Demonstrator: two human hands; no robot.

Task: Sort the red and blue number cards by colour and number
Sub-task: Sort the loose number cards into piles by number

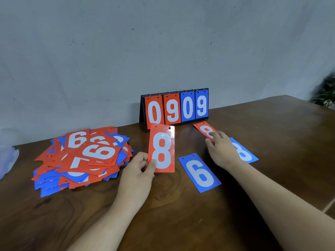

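- Setting: a grey, scuffed wall (108, 51) behind a dark wooden bench (272, 142).
- Scoreboard (176, 107): a black flip stand at the back of the bench, against the wall. Its ringed cards read red 0, red 9, blue 0, blue 9.
- Pile (81, 160): a loose heap of red and blue number cards on the left of the bench, overlapping at all angles. A red 6 and a red 9 lie on top.
- Left hand (139, 169): pinches the lower left corner of a red 8 (162, 147), thumb on the face. The card is held upright above the bench, in front of the scoreboard's red 0.
- Right hand (221, 151): reaches forward, its fingertips on the near end of a second red 8 (204, 128) that lies flat and slanted just before the scoreboard's blue side. Whether it grips that card or only touches it cannot be told.
- Blue 8 (244, 154): flat on the bench, partly hidden under the right hand.
- Blue 6 (199, 173): flat and slanted, between the two forearms.
- Bag (7, 154): clear plastic, at the far left edge.
- Plant (326, 93): blurred foliage at the right edge.
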